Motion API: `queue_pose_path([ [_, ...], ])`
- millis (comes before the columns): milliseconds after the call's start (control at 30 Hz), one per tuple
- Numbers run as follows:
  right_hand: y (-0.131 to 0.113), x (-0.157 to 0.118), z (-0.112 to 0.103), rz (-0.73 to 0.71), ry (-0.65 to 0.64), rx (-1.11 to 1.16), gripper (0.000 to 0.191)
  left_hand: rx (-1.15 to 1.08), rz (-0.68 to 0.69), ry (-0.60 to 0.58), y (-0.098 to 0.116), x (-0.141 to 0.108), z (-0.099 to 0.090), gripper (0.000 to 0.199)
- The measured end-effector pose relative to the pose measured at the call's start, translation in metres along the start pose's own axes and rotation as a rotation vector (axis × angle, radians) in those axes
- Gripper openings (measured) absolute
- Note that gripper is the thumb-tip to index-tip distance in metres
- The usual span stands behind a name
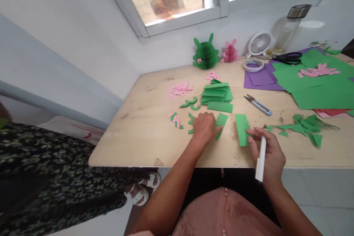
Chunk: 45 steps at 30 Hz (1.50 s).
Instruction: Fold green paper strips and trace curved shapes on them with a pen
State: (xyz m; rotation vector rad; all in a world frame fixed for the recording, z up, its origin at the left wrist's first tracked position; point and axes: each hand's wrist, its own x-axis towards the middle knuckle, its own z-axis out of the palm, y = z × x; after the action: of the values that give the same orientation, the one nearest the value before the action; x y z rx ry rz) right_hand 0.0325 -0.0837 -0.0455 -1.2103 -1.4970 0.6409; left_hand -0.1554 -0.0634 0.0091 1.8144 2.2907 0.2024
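My left hand [204, 128] rests palm down, thumb held apart and fingertips partly hidden, between a curvy green paper cutout [190, 118] and a green paper strip [223, 121] with faint drawn lines. Its thumb lies at that strip's edge. A white pen [261, 156] is held in my right hand [272, 155], tip pointing away from me. The thumb and fingertips of this hand also touch the right edge of a green paper rectangle [242, 129]. Behind them lies a stack of folded green paper pieces [214, 94]. Green scraps [305, 127] lie to the right.
Pink cutouts [179, 90] lie at the left. Thread snips [257, 104], a tape roll [253, 65], black scissors [287, 58] and green sheets [320, 88] are farther right. Paper figures [206, 55], a fan [260, 44] and a bottle [290, 29] line the wall. Someone's sandalled feet [139, 193] are at left.
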Motion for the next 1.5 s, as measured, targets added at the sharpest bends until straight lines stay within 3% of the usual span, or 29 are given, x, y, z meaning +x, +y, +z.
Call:
queue_pose_path([
  [200, 0.003, 0.0, -0.001, -0.027, 0.002, -0.005, 0.028, -0.142, -0.038, 0.033, 0.008, -0.006, 0.008, 0.015],
  [300, 0.005, 0.0, -0.001, -0.036, 0.0, 0.005, 0.028, -0.241, -0.025, 0.044, 0.001, -0.01, 0.01, 0.017],
  [433, 0.007, -0.001, 0.0, -0.036, -0.001, 0.025, 0.027, -0.321, -0.05, 0.085, -0.039, -0.005, -0.004, 0.018],
  [567, 0.004, -0.001, 0.0, -0.013, -0.006, 0.014, 0.027, -0.284, -0.125, 0.122, -0.091, 0.019, -0.029, 0.021],
  [700, 0.001, -0.001, -0.001, -0.019, 0.003, -0.023, 0.028, -0.158, -0.164, 0.143, -0.116, 0.042, -0.037, 0.026],
  [800, -0.001, -0.001, -0.001, -0.039, 0.008, -0.065, 0.029, -0.064, -0.135, 0.171, -0.114, 0.044, -0.025, 0.038],
  [967, 0.002, -0.002, -0.002, -0.052, 0.0, -0.127, 0.03, 0.01, 0.031, 0.016, -0.107, 0.037, 0.0, 0.056],
  [1167, 0.004, -0.002, -0.002, -0.066, 0.005, -0.146, 0.032, 0.053, 0.084, -0.047, -0.108, 0.037, 0.005, 0.069],
  [1367, 0.005, -0.001, -0.003, -0.048, -0.025, -0.098, 0.034, 0.02, 0.107, 0.054, -0.103, 0.038, -0.013, 0.055],
  [1500, -0.001, 0.0, -0.004, -0.094, -0.041, -0.168, 0.031, -0.003, 0.104, 0.187, -0.102, 0.008, -0.023, 0.03],
])
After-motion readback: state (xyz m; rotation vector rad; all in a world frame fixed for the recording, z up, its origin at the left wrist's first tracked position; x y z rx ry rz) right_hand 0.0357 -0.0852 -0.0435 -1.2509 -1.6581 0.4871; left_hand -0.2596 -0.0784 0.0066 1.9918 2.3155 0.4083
